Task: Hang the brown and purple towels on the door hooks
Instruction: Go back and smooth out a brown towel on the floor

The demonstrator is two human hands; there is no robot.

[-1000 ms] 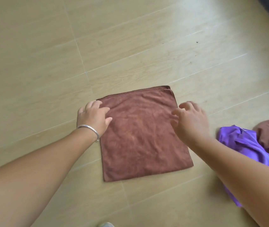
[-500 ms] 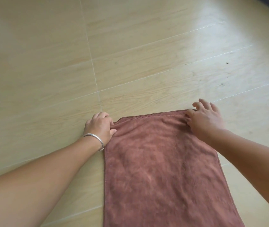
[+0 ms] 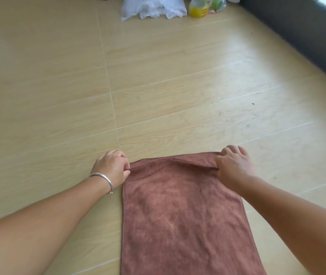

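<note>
Lay flat on the wood-look floor (image 3: 178, 76), brown towel (image 3: 180, 219), running off the bottom edge. Left hand (image 3: 111, 169) pinched the far left corner, fingers curled tight. Right hand (image 3: 234, 165) pinched the far right corner, lifting that edge slightly. Silver bracelet (image 3: 104, 180) on left wrist.

Left hand (image 3: 112, 167): moves from resting on the cloth's left edge to pinching the far left corner.
Right hand (image 3: 234, 165): moves from hovering to gripping the far right corner.
Brown towel (image 3: 180, 211): far edge now lifts off the floor (image 3: 39, 96), sagging between the hands.
View: tilts upward; purple towel gone from sight; plastic bags (image 3: 154, 7) now visible.
</note>
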